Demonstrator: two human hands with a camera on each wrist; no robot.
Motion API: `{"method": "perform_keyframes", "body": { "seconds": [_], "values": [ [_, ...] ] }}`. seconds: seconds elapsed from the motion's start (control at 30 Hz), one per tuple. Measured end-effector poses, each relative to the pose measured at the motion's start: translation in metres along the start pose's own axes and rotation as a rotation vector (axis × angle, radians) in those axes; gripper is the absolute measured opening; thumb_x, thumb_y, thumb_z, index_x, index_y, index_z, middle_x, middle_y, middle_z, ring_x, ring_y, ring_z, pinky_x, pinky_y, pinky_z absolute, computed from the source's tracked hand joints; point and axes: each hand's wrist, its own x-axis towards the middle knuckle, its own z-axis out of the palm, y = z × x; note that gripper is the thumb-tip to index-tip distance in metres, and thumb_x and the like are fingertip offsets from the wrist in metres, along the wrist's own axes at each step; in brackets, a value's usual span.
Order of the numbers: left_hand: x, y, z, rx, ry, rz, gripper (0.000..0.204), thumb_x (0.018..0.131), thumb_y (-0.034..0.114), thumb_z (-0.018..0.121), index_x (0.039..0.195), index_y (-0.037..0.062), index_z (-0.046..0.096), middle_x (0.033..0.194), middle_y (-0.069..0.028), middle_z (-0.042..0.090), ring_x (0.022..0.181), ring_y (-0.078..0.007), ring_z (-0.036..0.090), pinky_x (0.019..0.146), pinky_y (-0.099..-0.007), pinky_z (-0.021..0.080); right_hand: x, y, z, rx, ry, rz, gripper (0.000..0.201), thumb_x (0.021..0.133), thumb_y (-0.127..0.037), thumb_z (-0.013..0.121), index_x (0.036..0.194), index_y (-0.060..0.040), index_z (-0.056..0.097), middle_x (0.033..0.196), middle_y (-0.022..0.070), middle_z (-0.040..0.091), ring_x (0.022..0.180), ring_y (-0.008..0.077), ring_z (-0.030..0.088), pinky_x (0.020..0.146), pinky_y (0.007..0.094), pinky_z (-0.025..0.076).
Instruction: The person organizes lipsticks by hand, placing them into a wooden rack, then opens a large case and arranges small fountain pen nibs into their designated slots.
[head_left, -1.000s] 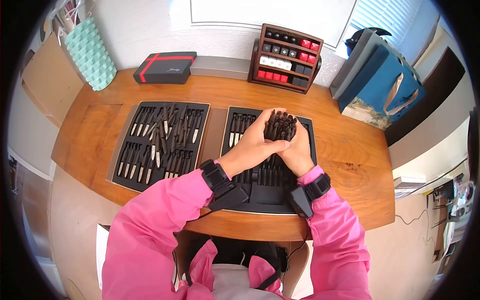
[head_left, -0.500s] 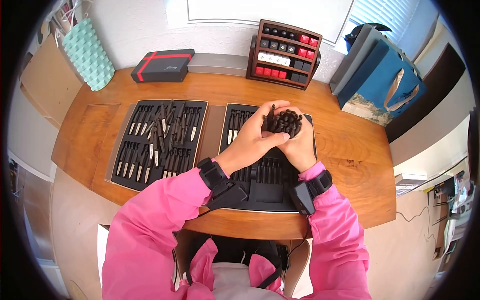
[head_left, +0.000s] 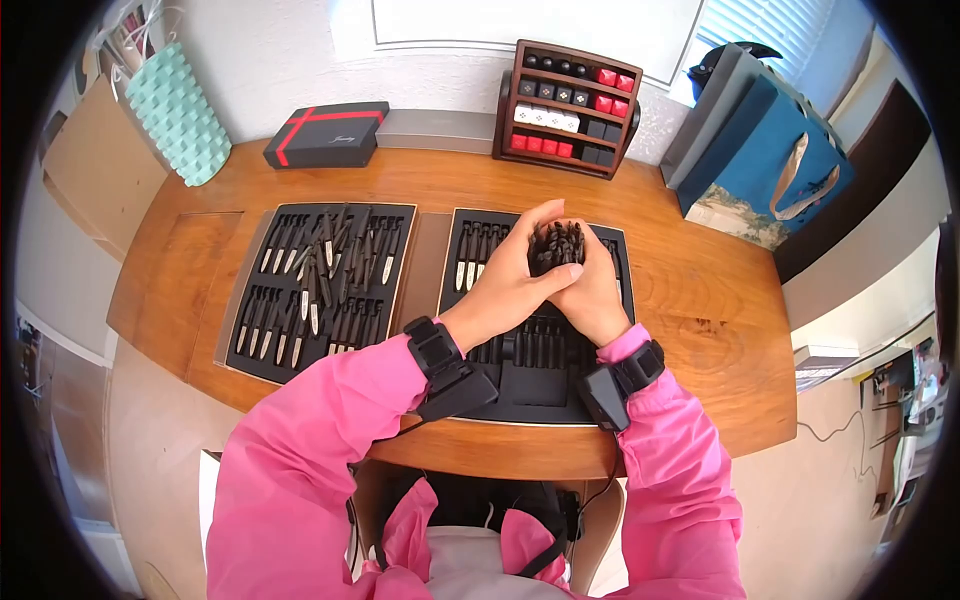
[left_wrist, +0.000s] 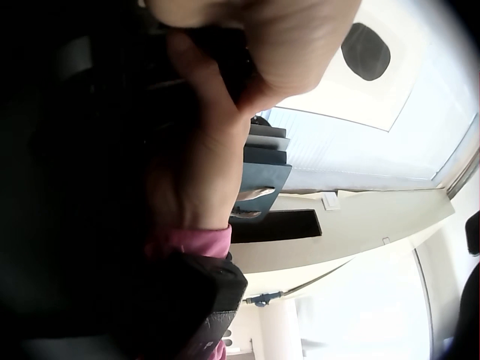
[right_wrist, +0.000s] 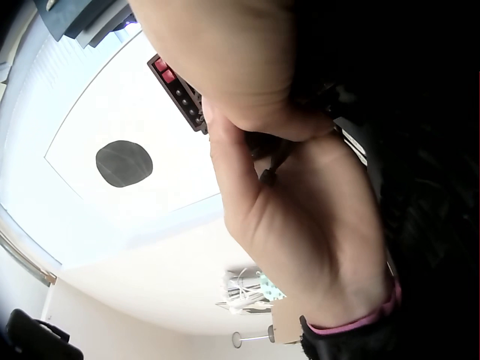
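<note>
Both hands cup a thick bundle of slim dark brown sticks (head_left: 556, 247) with knobbed ends, slightly blurred in the head view. My left hand (head_left: 515, 275) curls round its left side, thumb across the front. The right hand (head_left: 596, 295) wraps the other side. Below them is the right black tray (head_left: 533, 387), with sticks standing in its slots and a bare recess at the front. In the left wrist view, the right hand (left_wrist: 214, 127) shows beyond the left. The right wrist view shows a stick end (right_wrist: 268, 175) at the left palm; most of the bundle is hidden.
The left black tray (head_left: 262, 279) holds rows of silver-tipped sticks, with a loose pile on top. Behind stand a dark box with red ribbon (head_left: 330, 135), a wooden rack of coloured cubes (head_left: 508, 140) and a blue paper bag (head_left: 765, 150). A mint-green textured holder (head_left: 178, 115) stands back left.
The bundle has shifted between the palms: its knobbed ends spread to the right half a second ago and now sit closer together. Both hands stay over the right tray.
</note>
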Motion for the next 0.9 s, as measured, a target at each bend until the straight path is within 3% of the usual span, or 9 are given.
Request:
{"method": "perform_keyframes", "body": {
  "seconds": [0.13,0.2,0.3,0.63,0.7,0.83,0.9],
  "values": [
    [0.0,0.01,0.004,-0.031,0.007,-0.01,0.076,0.091,0.015,0.074,0.154,0.0031,0.033,0.151,-0.0143,0.045,0.141,-0.0206,0.043,0.113,-0.035,0.039,0.001,-0.002,0.0,0.072,0.082,0.011,0.047,0.071,-0.003,0.084,0.111,-0.0026,0.059,0.1,0.0034,0.067,0.092,0.0123,0.063,0.084,0.029,0.053],
    [0.002,0.006,0.002,0.105,-0.005,0.108,0.075,0.092,0.018,0.074,0.153,0.0045,0.033,0.149,-0.0123,0.047,0.137,-0.0188,0.045,0.108,-0.0342,0.043,0.001,-0.005,0.002,0.083,0.101,0.025,0.045,0.071,-0.003,0.084,0.11,-0.0028,0.06,0.098,0.0026,0.067,0.09,0.0116,0.063,0.082,0.0285,0.053],
    [0.002,0.011,-0.001,0.049,-0.042,0.03,0.074,0.092,0.019,0.075,0.153,0.0054,0.035,0.144,-0.0103,0.049,0.133,-0.0173,0.048,0.104,-0.0334,0.046,0.0,-0.008,0.003,0.126,0.15,-0.035,0.043,0.072,-0.003,0.084,0.108,-0.0036,0.061,0.095,0.0009,0.066,0.088,0.0111,0.063,0.082,0.0285,0.053],
    [0.001,-0.005,0.001,-0.057,-0.012,-0.05,0.068,0.094,0.018,0.073,0.152,0.0056,0.039,0.14,-0.0098,0.052,0.13,-0.0156,0.05,0.104,-0.0328,0.047,0.0,0.006,0.003,0.168,0.115,0.029,0.045,0.072,-0.003,0.082,0.112,-0.0026,0.059,0.104,0.0044,0.066,0.096,0.0128,0.063,0.088,0.0291,0.052],
    [0.003,-0.009,0.0,0.11,0.004,0.026,0.069,0.094,0.017,0.073,0.153,0.0063,0.038,0.141,-0.0105,0.052,0.13,-0.0156,0.051,0.104,-0.0324,0.047,0.0,0.007,0.003,0.14,0.109,0.008,0.045,0.073,-0.004,0.082,0.112,-0.0024,0.059,0.104,0.0049,0.066,0.095,0.0132,0.063,0.087,0.0294,0.052],
    [0.002,-0.002,0.003,-0.019,0.006,-0.011,0.068,0.093,0.016,0.074,0.151,0.0058,0.041,0.139,-0.0104,0.055,0.126,-0.0149,0.054,0.104,-0.0316,0.047,0.0,0.007,0.002,0.081,0.108,0.04,0.046,0.072,-0.004,0.082,0.112,-0.0026,0.059,0.102,0.0067,0.067,0.094,0.0142,0.064,0.086,0.0301,0.052],
    [0.004,0.004,0.002,0.028,-0.027,0.052,0.064,0.092,0.016,0.075,0.148,0.0054,0.046,0.136,-0.0099,0.058,0.124,-0.0142,0.055,0.103,-0.0314,0.047,0.0,0.002,0.003,0.086,0.115,0.048,0.046,0.072,-0.004,0.082,0.112,-0.0027,0.059,0.102,0.0071,0.067,0.093,0.0146,0.065,0.086,0.0303,0.052]
  ]
}}
